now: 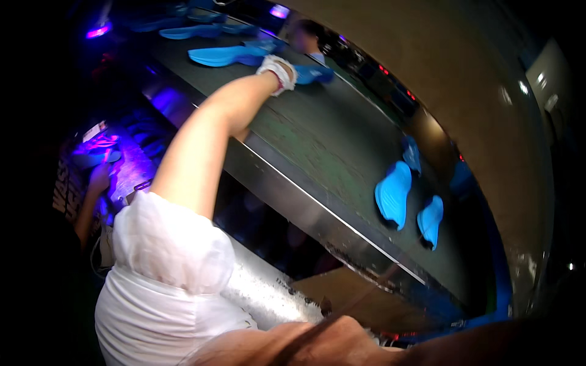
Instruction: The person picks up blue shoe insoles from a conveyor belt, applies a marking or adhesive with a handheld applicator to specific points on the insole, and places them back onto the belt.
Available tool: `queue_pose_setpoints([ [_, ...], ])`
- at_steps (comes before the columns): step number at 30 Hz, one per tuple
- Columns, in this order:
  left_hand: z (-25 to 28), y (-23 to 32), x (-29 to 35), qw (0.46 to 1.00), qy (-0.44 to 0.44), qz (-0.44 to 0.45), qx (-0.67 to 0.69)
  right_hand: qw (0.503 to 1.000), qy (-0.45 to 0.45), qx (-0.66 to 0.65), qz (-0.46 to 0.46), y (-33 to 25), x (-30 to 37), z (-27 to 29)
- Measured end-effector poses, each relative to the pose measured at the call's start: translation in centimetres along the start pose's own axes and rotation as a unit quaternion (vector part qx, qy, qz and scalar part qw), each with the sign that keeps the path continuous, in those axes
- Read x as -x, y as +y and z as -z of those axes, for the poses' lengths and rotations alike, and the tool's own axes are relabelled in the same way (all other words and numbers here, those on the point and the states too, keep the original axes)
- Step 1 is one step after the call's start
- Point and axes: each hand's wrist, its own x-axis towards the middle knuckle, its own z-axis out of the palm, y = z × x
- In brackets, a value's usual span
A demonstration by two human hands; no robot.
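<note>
My left hand (282,72), in a white glove or cloth wrap with a reddish edge at the wrist, reaches over a dark green conveyor belt (317,143). Blurred blue insoles surround it: one insole (314,75) touches or nearly touches its right side, and a longer light-blue insole (218,56) lies just left. The fingers are hidden, so whether they grip anything is unclear. Further right on the belt rest three more pieces, a large blue insole (394,194), a smaller insole (431,221) and a darker one (412,155). My right hand is out of view.
A metal rail (293,192) edges the belt on the near side. Several more insoles (190,32) sit at the far left end. Another person's hand (99,177) is beside a purple-lit bench (131,161) on the left. A silvery duct or roll (268,290) lies below the belt.
</note>
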Motion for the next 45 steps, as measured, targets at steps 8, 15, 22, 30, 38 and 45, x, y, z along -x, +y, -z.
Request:
queue_pose_setpoints([
  [8,5.7,0.5,5.5,1.0,-0.001,-0.005,-0.009,0.998,0.005,-0.042,0.043,-0.3,0.6,1.6],
  [15,3.1,0.9,6.8,0.995,0.043,-0.077,0.051,0.997,0.072,-0.016,0.026,-2.2,2.1,5.6],
  [22,9.1,2.5,10.3,0.988,0.049,-0.096,0.11,0.989,0.108,-0.079,-0.07,0.8,3.9,9.9],
  [30,15.8,11.4,33.3,0.578,0.173,-0.201,0.772,0.947,0.183,-0.197,-0.177,4.6,3.6,11.9],
  [38,6.0,23.6,46.7,0.426,0.088,-0.691,0.577,0.896,0.314,-0.256,-0.18,5.7,2.9,14.1],
  [45,-2.1,27.7,52.4,0.521,-0.134,-0.493,0.684,0.863,0.335,-0.299,-0.231,4.3,2.5,13.6],
])
